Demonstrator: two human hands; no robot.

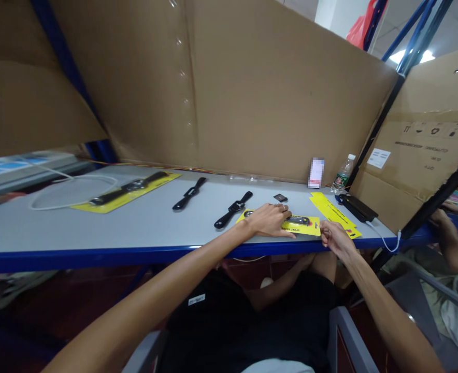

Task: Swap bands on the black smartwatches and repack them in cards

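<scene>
A yellow card [301,228] printed with "spoke shave" lies at the table's front edge, a black spokeshave [298,220] on it. Across its middle rests my left hand [268,218], palm down, thumb stretched apart from the fingers; it covers part of the tool. At the card's right end, my right hand [337,239] is closed, thumb and fingers pinching the edge. Left of my hands lies a loose black spokeshave [234,208], and farther left a second loose spokeshave [189,194]. Just beyond my left hand is a small dark flat piece [280,198].
A packaged spokeshave [126,192] lies far left under a white cable [34,208]. Yellow cards [332,212], a black power bank [357,208], a water bottle [343,175] and a phone-like object [316,173] are at right. Cardboard [252,93] walls the back. Another person's hand [442,225] is far right.
</scene>
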